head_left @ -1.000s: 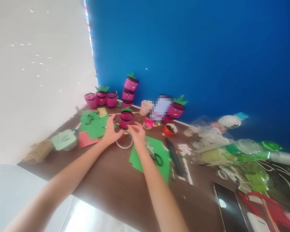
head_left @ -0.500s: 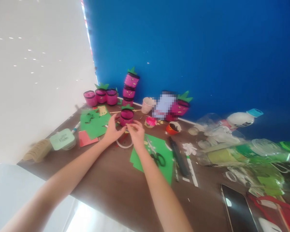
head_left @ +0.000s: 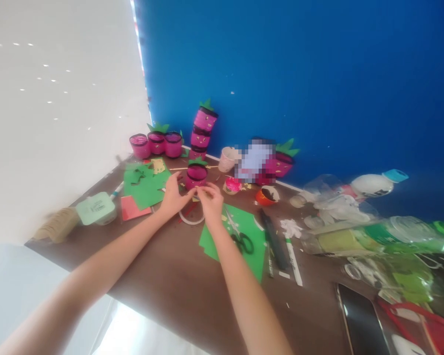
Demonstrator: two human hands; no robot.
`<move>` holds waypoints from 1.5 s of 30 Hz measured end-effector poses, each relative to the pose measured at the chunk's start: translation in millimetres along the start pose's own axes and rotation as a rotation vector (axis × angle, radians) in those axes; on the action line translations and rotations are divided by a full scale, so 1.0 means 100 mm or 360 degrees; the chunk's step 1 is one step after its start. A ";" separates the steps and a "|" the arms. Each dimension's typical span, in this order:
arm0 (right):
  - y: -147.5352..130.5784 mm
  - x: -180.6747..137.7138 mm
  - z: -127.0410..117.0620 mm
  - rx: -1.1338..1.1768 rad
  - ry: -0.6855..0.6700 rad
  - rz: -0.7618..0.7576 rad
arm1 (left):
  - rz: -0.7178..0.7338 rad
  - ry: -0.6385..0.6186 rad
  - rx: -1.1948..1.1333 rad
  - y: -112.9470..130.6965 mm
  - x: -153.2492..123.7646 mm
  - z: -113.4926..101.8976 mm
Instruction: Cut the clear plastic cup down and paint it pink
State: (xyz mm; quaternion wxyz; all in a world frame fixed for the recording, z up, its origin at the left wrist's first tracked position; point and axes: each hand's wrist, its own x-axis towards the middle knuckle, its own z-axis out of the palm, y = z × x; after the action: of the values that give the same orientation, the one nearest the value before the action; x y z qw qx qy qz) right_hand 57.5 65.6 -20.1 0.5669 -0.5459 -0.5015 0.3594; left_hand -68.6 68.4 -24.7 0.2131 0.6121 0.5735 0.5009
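A small magenta cup [head_left: 197, 173] with a black rim and green paper leaves stands upright before me. To its front left is my left hand [head_left: 174, 198], thumb and forefinger spread apart, the thumb reaching across the cup's lower front. My right hand [head_left: 212, 201] is closed in a pinch at the cup's front, its fingertips meeting my left thumb. What lies in that pinch is too small to make out. Just below the hands rests a white ring [head_left: 192, 222], partly covered by them. Black-handled scissors [head_left: 240, 239] lie on green paper [head_left: 253, 256] beside my right forearm.
More magenta cups [head_left: 157, 143] line the back left, with a leaning stack [head_left: 202, 133] at the blue wall. An orange cup [head_left: 265, 196], a black tool [head_left: 274, 239] and a white marker [head_left: 294, 261] lie right. Plastic bottles [head_left: 385, 231] and a phone [head_left: 362, 315] crowd the far right.
The view has shifted slightly. Both hands stay at the front of the magenta cup, with only a small movement of the fingers.
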 end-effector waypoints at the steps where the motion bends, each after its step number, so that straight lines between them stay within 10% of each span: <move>1: 0.00 0.00 0.00 -0.0002 -0.0001 -0.0001 | -0.0005 0.0002 0.0002 0.00 0.00 0.00; 45: -0.01 -0.02 0.00 0.0040 -0.0002 -0.0075 | -0.0099 -0.0016 0.0024 -0.03 0.02 0.00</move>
State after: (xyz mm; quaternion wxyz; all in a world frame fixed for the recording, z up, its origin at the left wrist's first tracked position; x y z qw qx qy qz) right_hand 57.4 63.8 -19.3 0.5816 -0.5267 -0.5100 0.3525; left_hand -70.7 71.0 -26.1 0.2268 0.5980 0.5949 0.4868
